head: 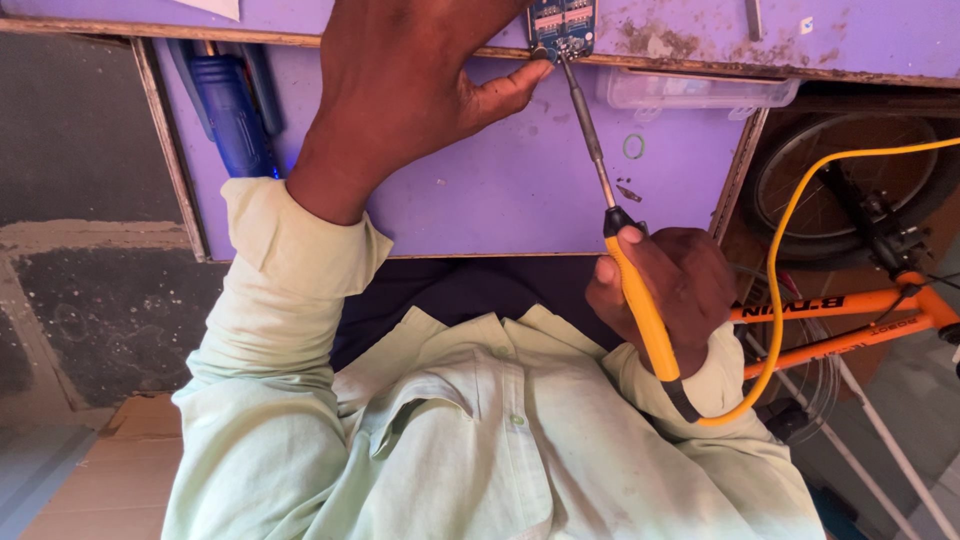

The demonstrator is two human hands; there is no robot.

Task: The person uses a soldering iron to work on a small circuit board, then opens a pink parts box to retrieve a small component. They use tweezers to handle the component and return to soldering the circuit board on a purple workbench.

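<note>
Soldering underway: left hand (400, 95) pins the blue circuit board (562, 25) at top centre on the purple table (480, 190), right hand (665, 290) grip closed around the yellow soldering iron (640, 310), tip at the board's edge.

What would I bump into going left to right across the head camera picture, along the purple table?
Blue tool → left hand → blue circuit board → soldering iron held in the right hand → clear plastic box → bicycle wheel.
</note>
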